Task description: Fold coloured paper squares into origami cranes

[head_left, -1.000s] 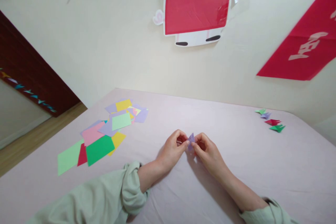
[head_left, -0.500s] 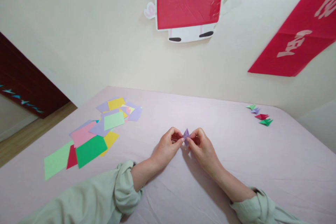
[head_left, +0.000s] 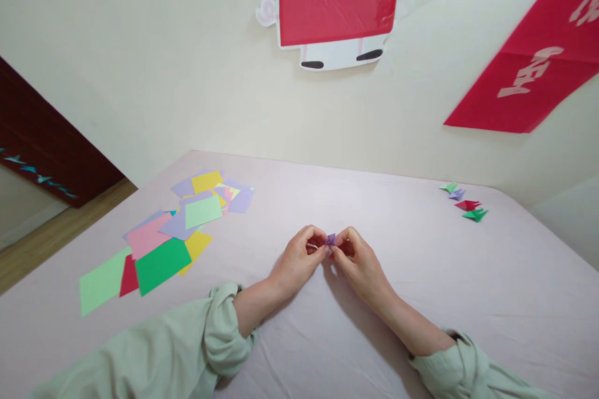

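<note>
A small folded piece of purple paper (head_left: pixel 331 239) is pinched between my two hands, just above the pale pink cloth of the table (head_left: pixel 299 336). My left hand (head_left: pixel 302 257) grips its left side between thumb and fingers. On the other side, my right hand (head_left: pixel 358 259) holds it the same way, with the thumb tips nearly meeting in front. Much of the paper's lower part is hidden behind my fingertips.
Loose coloured paper sheets, among them a dark green sheet (head_left: pixel 163 266) and a pink sheet (head_left: pixel 148 235), overlap on the left. At the right lie several folded paper cranes, including a red crane (head_left: pixel 468 206) and a green crane (head_left: pixel 475 216). A wall (head_left: pixel 327 118) stands behind the table.
The purple paper's tall pointed top has come down, so the piece looks shorter and more compact between my fingers. My thumbs have drawn closer together; both hands keep their grip.
</note>
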A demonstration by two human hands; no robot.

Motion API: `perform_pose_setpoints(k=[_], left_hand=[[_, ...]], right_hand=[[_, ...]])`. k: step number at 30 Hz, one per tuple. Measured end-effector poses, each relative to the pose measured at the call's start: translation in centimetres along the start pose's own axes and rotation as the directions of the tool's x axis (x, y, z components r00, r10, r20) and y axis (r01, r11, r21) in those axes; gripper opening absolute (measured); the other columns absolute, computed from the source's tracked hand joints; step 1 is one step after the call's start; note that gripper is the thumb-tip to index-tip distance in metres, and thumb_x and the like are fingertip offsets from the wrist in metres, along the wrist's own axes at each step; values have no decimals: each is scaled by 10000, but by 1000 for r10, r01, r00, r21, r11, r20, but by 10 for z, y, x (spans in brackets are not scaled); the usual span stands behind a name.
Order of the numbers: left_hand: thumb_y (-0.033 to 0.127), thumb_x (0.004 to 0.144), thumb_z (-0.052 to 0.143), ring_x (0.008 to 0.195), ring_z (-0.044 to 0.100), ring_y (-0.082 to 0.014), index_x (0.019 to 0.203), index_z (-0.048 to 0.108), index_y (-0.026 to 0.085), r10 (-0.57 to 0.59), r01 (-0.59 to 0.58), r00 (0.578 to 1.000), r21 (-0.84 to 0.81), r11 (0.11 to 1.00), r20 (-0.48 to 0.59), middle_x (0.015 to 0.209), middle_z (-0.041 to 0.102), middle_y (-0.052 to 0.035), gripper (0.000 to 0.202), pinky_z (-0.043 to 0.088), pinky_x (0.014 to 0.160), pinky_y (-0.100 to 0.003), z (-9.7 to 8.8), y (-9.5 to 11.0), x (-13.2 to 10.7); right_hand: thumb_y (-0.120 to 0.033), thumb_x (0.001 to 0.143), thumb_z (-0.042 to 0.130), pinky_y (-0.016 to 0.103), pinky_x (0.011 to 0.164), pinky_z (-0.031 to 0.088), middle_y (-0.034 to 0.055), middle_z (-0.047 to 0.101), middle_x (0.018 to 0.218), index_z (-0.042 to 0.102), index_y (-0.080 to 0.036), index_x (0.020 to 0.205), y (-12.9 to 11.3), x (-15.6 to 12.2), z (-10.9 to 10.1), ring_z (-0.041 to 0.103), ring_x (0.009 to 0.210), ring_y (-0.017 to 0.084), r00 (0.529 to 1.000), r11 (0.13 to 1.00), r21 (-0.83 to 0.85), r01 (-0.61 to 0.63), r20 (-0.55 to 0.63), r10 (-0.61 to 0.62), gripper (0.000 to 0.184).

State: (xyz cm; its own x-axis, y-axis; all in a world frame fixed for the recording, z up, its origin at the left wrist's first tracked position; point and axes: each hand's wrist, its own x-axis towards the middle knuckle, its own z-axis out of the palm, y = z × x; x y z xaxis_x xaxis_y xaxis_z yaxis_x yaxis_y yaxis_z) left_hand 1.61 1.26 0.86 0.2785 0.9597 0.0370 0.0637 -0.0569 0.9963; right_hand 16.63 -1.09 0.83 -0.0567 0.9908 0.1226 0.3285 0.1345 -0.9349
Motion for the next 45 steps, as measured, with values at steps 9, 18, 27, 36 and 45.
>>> perform_pose_setpoints(k=[9,18,27,36,45], left_hand=[[200,795,592,748,586,-127,813,589,171,11,-11,999,14,1000,-43,786,633,7,34,454,712,-245,-3,-4,3],[305,811,600,549,493,-88,826,534,188,-70,70,997,-52,996,11,657,541,52,135,391,491,-193,-3,-9,1],[230,806,578,664,498,-107,790,540,178,-8,8,1000,17,1000,-16,721,548,31,67,401,622,-220,-2,-6,3],[277,815,593,703,507,-125,796,584,175,16,-17,1000,48,999,17,743,568,20,105,393,671,-238,-4,-11,5],[272,808,594,691,470,-121,762,542,172,15,-15,1000,11,1000,19,716,516,28,122,374,669,-246,-5,-7,5]], right_hand=[[-249,890,523,297,689,457,33,609,858,563,-214,870,-5,0,-1,579,768,176,996,990,-109,86,16,-84,57],[-318,900,527,278,583,428,9,587,772,516,-221,859,-5,0,-2,552,628,154,999,995,-101,23,-27,-26,106],[-357,899,535,262,545,374,-14,553,676,527,-213,789,-5,1,-2,492,588,143,1000,996,-89,4,20,-2,182],[-365,909,519,254,537,369,-23,544,657,517,-214,786,0,2,-1,481,580,138,998,1000,-16,-26,53,26,194],[-392,911,501,260,550,385,-23,553,638,528,-213,768,-4,2,-2,514,572,143,994,998,18,-68,90,66,231]])
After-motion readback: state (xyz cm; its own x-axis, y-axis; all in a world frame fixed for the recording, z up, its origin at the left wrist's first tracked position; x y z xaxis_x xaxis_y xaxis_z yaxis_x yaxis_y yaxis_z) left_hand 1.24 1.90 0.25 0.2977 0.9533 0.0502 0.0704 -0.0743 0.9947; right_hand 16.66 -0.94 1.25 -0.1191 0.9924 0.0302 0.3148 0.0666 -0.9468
